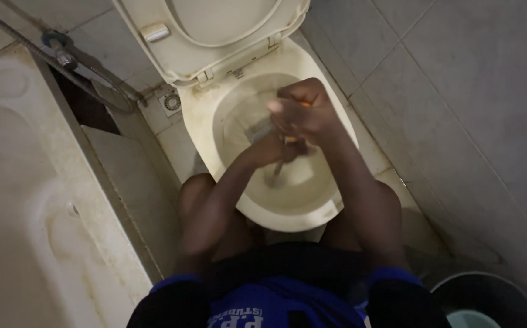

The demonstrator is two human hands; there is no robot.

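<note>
Hands meet over the open toilet bowl (312, 206) in the head view, which looks straight down. The right hand (303, 112) is clenched around the top of a toilet brush (277, 170), an orange bit of the handle showing at the knuckles. The left hand (271, 149) sits just below it, closed on the same handle. The brush shaft runs down from the two fists into the bowl, its lower end blurred against the stained basin, so the head cannot be made out clearly. Behind the bowl, the raised seat and lid (215, 30) stand tilted back. A bathtub (20, 182) fills the left side, with a metal hose (63, 58) above its edge. A dark bucket (488, 291) stands on the tiled floor (458, 121) at lower right.
</note>
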